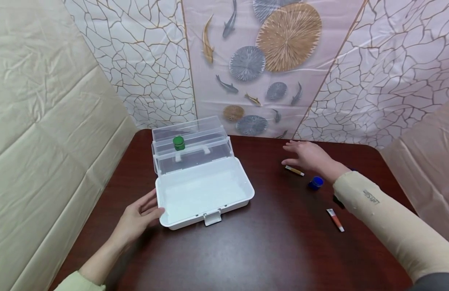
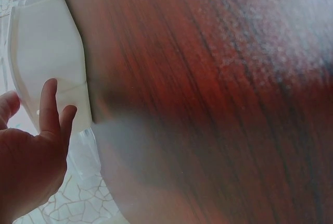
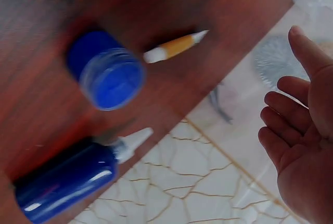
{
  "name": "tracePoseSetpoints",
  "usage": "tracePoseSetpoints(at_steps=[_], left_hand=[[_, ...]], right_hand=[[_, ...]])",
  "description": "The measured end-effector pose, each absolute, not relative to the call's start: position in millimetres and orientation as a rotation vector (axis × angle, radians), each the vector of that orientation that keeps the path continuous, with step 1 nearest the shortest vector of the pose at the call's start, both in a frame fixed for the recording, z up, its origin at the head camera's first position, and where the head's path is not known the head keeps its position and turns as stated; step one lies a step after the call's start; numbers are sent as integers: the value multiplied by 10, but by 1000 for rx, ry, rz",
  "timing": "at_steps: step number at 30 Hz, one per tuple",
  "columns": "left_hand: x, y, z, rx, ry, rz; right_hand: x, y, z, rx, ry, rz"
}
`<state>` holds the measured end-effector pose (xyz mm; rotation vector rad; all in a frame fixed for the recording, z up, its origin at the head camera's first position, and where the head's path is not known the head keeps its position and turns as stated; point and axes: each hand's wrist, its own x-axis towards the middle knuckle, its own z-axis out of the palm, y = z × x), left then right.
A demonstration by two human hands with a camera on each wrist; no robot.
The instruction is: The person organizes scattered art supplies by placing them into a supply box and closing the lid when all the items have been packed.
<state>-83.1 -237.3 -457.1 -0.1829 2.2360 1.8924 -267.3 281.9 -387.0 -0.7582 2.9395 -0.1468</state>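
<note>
A white storage box stands with its clear lid raised and a clear tray lifted behind the base. At its left end my left hand holds the wall, thumb at the rim and fingers along the outside; the left wrist view shows these fingers against the box side. A green-lidded jar sits in the clear tray. My right hand hovers with spread fingers by a yellow paint tube, holding nothing. Near its wrist is a blue paint jar.
An orange-red paint tube lies closer to the front right. A blue bottle with a white nozzle lies beside the blue jar, mostly hidden by the right forearm in the head view. Patterned cloth hangs behind the dark wooden table.
</note>
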Motion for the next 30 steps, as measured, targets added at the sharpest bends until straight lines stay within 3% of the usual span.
tracePoseSetpoints(at_steps=[30], left_hand=[[-821, -2364, -4571, -212, 2244, 1889]], right_hand=[[-2587, 3155, -4357, -719, 2870, 29]])
